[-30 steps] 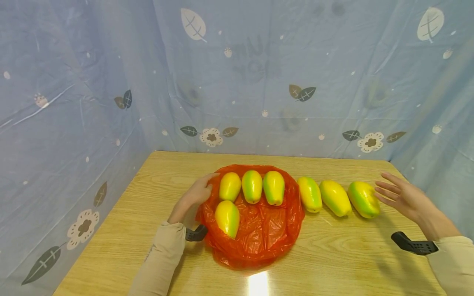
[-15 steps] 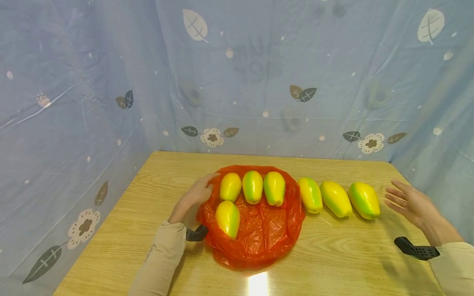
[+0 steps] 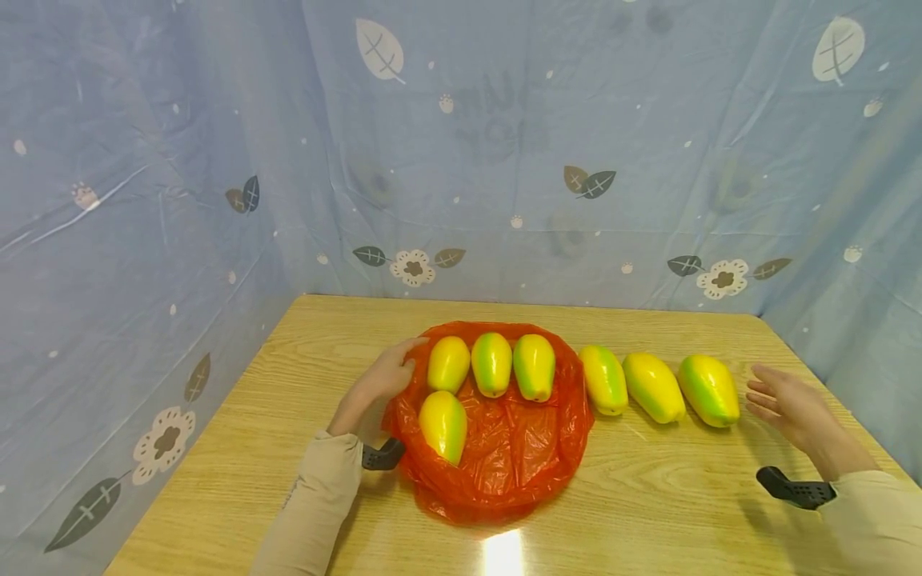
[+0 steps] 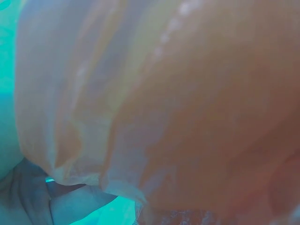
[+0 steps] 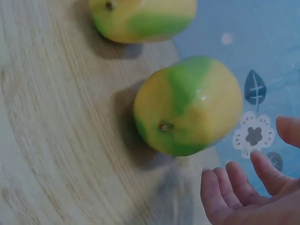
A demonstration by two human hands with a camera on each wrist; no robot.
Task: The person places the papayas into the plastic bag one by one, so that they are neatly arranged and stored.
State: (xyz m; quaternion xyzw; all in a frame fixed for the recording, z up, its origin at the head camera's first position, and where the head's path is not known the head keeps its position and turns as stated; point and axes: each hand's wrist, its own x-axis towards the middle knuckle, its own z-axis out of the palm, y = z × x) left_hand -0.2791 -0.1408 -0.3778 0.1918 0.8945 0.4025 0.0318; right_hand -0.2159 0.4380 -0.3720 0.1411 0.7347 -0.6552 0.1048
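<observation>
Beside rightmost papaya (image 3: 709,390): right hand (image 3: 788,410) moved closer, fingers spread, empty; left hand (image 3: 382,376) unmoved, flat on bag (image 3: 504,448).

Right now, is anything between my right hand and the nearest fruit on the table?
Nothing visible. The right hand is open beside the rightmost fruit, with only bare table in the gap. The wrist view shows the same.

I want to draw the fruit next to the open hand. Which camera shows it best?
The right wrist view: the rightmost fruit fills the picture, sharp, with its stem dimple and green stripe, just beyond the right hand's fingers. The head view shows it small. The left wrist view shows only blurry orange plastic.
</observation>
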